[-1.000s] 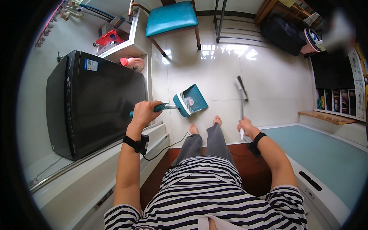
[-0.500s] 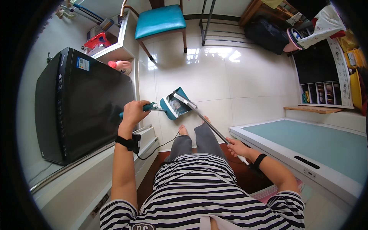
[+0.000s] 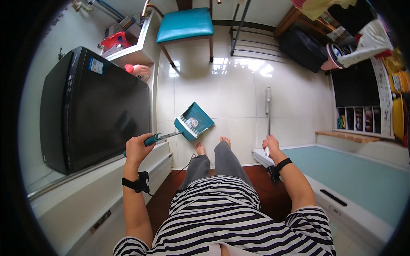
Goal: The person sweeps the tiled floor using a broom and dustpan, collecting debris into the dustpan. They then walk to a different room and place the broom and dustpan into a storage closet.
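Head view: left hand (image 3: 138,150), fingers wrapped round the handle (image 3: 151,140), seemingly steadies the teal dustpan (image 3: 184,129) ahead-right of them; right hand (image 3: 270,144) grips the broom (image 3: 268,102), extending beyond its fingers, apparently for reach.

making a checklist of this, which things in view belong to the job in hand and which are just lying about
In use:
teal dustpan, handle in the left hand
long-handled brush, in the right hand
pale scrap inside the dustpan

Just there:
teal-seated chair
pink bottle
black box-shaped appliance
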`<state>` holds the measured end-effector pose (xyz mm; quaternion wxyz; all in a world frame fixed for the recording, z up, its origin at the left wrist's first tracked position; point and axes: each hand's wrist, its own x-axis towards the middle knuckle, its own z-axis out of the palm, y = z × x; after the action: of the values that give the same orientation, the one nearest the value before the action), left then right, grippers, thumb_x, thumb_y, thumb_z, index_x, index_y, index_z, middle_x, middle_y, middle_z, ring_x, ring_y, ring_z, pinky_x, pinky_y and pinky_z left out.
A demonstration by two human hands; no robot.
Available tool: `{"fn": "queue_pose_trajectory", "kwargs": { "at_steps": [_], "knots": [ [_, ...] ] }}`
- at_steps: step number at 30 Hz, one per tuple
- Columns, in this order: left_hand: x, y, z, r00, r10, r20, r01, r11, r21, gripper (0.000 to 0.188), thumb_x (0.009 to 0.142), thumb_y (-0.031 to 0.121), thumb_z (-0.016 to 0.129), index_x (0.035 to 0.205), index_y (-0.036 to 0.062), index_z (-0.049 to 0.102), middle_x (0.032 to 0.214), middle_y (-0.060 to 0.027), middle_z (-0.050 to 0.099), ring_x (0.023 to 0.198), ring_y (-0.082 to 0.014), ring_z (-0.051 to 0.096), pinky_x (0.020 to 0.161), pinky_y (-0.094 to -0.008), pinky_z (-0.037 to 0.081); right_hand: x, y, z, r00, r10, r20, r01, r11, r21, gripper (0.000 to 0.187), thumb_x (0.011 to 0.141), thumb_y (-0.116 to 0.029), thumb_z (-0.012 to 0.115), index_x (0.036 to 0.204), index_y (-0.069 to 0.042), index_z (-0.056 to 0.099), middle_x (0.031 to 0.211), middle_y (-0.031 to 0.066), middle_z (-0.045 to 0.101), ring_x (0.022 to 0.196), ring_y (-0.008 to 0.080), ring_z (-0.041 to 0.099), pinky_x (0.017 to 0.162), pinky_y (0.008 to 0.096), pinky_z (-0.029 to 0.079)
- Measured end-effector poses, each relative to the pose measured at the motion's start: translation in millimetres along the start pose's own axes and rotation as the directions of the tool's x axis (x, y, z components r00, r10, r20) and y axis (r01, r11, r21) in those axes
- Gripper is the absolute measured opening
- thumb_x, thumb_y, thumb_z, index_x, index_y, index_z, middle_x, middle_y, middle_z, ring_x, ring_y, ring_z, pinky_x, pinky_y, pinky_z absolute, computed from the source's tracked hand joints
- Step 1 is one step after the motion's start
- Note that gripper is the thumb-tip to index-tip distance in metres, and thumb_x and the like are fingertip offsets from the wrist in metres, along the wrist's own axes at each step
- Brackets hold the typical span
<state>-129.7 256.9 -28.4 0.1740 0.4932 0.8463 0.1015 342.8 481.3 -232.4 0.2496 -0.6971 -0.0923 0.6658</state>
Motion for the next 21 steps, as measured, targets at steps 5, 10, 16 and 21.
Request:
{"fn": "queue_pose_trajectory", "kwargs": {
  "at_steps": [5,10,16,21],
  "knots": [
    [-28,16,0,0.990,-0.136,-0.047,0.134,0.990,-0.046,0.031,0.069,0.021,0.076,0.099,0.0154,0.072,0.081,-0.0108,0.069,0.074,-0.0309,0.066,0.068,-0.0371,0.053,102,-63,-7,0.998,-0.061,0.032,0.058,0.994,0.088,0.012,0.090,-0.008,0.050,0.083,-0.007,0.040,0.062,0.0041,0.042,0.045,0.0135,0.042,0.038,0.0253,0.036],
    [-58,23,13,0.967,-0.248,-0.052,0.247,0.969,-0.031,0.030,0.070,0.021,0.076,0.098,0.0134,0.072,0.083,-0.0122,0.069,0.076,-0.0314,0.066,0.067,-0.0369,0.053,155,-113,25,0.992,0.103,0.078,-0.118,0.968,0.220,0.007,0.088,-0.004,0.046,0.084,-0.005,0.041,0.057,0.0031,0.040,0.044,0.0145,0.043,0.037,0.0267,0.037],
    [-82,40,24,0.933,-0.357,-0.045,0.353,0.933,-0.069,0.030,0.070,0.021,0.076,0.099,0.0142,0.072,0.084,-0.0107,0.070,0.076,-0.0314,0.066,0.067,-0.0365,0.053,157,-78,83,0.979,0.071,0.190,-0.030,0.977,-0.211,0.016,0.086,-0.002,0.044,0.101,-0.003,0.038,0.057,0.0061,0.045,0.042,0.0182,0.046,0.037,0.0319,0.038],
    [-107,43,31,0.919,-0.386,-0.085,0.381,0.922,-0.070,0.031,0.070,0.022,0.077,0.100,0.0161,0.072,0.080,-0.0110,0.069,0.074,-0.0322,0.066,0.067,-0.0371,0.052,103,-15,106,0.953,0.133,0.272,0.066,0.786,-0.614,0.074,0.087,-0.002,0.040,0.149,-0.013,0.000,0.057,0.0065,0.045,0.042,0.0185,0.046,0.037,0.0333,0.039]
  ]
}}
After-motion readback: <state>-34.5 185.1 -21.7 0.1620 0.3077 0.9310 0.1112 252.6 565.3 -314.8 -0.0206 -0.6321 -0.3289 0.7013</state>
